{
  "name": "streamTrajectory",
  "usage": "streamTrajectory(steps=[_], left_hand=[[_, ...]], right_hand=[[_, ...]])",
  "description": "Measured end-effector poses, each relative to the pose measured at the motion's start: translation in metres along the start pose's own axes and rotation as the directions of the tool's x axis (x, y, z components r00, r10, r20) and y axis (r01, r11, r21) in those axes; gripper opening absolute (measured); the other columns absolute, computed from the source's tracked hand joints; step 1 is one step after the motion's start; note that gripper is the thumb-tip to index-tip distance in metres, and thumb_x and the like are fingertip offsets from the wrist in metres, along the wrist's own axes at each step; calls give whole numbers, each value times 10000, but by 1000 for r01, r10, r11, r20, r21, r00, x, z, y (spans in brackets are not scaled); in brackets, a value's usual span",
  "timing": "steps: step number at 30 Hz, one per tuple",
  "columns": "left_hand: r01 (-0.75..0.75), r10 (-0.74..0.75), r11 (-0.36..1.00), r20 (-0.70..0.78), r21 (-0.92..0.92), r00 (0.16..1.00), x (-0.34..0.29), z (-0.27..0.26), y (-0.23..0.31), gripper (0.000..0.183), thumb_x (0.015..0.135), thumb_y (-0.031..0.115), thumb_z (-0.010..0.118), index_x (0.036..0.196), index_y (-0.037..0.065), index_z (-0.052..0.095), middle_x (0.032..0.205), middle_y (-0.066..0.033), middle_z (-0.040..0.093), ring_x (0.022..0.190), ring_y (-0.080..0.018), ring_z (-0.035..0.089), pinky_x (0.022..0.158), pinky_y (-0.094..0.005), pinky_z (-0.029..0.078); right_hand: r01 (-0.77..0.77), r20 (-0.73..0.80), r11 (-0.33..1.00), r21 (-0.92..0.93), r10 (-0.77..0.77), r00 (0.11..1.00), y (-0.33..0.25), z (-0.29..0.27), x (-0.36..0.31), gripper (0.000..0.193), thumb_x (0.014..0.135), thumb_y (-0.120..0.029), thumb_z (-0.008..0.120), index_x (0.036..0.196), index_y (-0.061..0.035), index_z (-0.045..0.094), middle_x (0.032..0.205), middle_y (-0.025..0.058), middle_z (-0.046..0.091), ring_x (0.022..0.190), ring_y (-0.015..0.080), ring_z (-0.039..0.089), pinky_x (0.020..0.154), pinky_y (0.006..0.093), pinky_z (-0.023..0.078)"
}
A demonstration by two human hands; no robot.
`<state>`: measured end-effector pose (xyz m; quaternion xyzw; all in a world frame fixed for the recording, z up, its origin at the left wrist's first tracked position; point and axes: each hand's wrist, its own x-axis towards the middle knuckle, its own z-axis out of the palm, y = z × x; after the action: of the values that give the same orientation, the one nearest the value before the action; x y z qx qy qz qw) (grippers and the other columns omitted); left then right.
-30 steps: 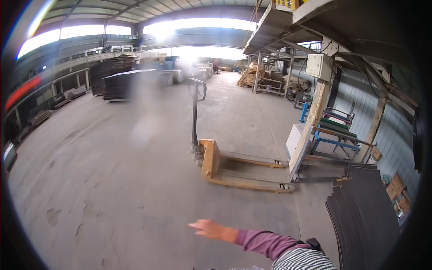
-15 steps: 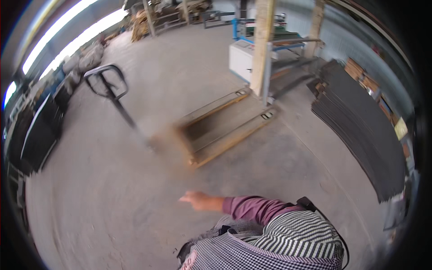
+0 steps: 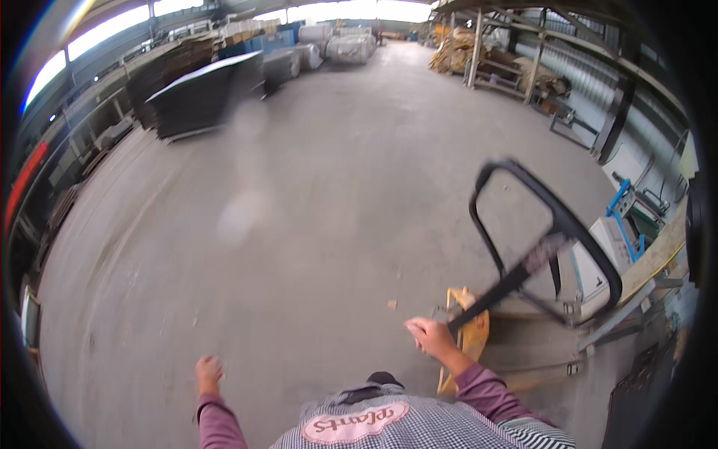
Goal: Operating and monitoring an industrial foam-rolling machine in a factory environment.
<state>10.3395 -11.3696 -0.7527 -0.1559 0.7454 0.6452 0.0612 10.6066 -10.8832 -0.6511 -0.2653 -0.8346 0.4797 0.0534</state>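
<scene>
Out in front of my body at the lower left, my left hand (image 3: 209, 372) is loosely curled, with nothing seen in it. My right hand (image 3: 431, 336) is closed too, its fingers bent inward and no object showing in them. Just beyond it stands a yellow pallet jack (image 3: 473, 329), its black shaft tilted up to the right and ending in a looped black handle (image 3: 594, 251). The right hand overlaps the foot of the shaft in the picture, but I see no grip on it. My right forearm hides part of the jack's yellow body.
Grey concrete floor (image 3: 299, 194) spreads ahead. Stacked dark sheets (image 3: 202, 101) stand at the far left, with wrapped bales (image 3: 348, 49) behind. Right of the jack are a white cabinet (image 3: 602, 251), a blue-framed machine (image 3: 624, 202) and a post (image 3: 658, 258).
My view has swung left and lifted toward the hall's far end. The pallet jack now appears nearer, at my right. My left hand has come into view.
</scene>
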Motion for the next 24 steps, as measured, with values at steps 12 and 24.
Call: streamTrajectory(steps=[12, 24], left_hand=[[-676, 527, 479, 432, 560, 732, 378, 326, 57, 311, 828, 80, 391, 1099, -18, 508, 1069, -148, 557, 1002, -249, 529, 839, -332, 435], [413, -392, 790, -145, 453, 908, 543, 408, 156, 469, 817, 139, 475, 1249, 33, 326, 1187, -207, 428, 997, -346, 492, 811, -411, 431]], right_hand=[[27, -245, 816, 578, 142, 959, -50, -75, 455, 187, 796, -189, 578, 852, -11, 589, 625, 50, 567, 480, 71, 500, 417, 195, 390], [605, 301, 170, -778, -743, 597, -118, -258, 921, 102, 731, -81, 499, 629, -78, 510, 608, 92, 554, 545, 262, 549, 437, 425, 395]])
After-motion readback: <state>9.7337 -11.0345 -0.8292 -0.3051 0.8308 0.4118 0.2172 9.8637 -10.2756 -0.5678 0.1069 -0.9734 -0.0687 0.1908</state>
